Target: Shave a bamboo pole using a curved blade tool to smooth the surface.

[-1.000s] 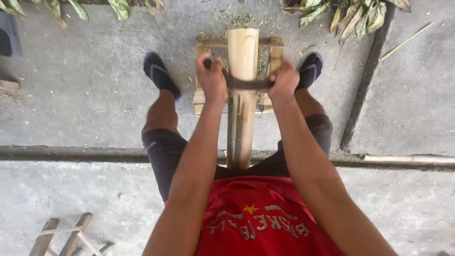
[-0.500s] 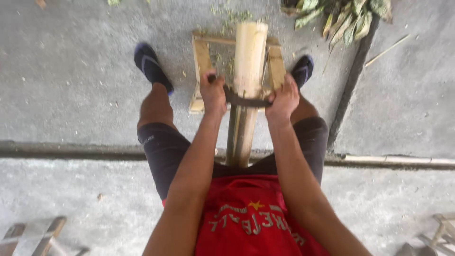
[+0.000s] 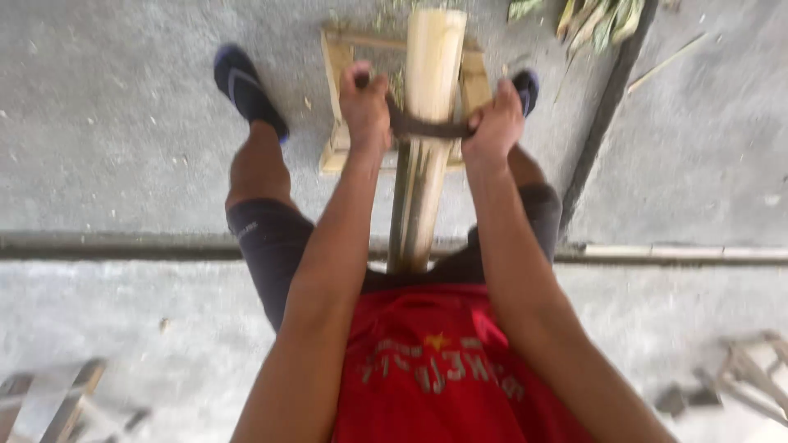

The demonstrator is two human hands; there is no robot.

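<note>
Both hands, left hand [image 3: 365,102] and right hand [image 3: 492,123], stay clenched on the dark curved two-handled blade [image 3: 427,127], now drawn nearer along the pale bamboo pole [image 3: 427,123] (propped on a wooden frame [image 3: 335,98]), shaving progressing.

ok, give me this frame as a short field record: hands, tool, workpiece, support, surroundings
left hand: closed on one end of the dark curved two-handled blade
right hand: closed on the blade's other end
blade position: lies across the pale bamboo pole
pole: runs from between the person's legs out over the low wooden frame
feet: dark blue sandals, either side of the frame
ground: grey concrete floor
surroundings: green leaves at the top right
image: motion-blurred
</note>
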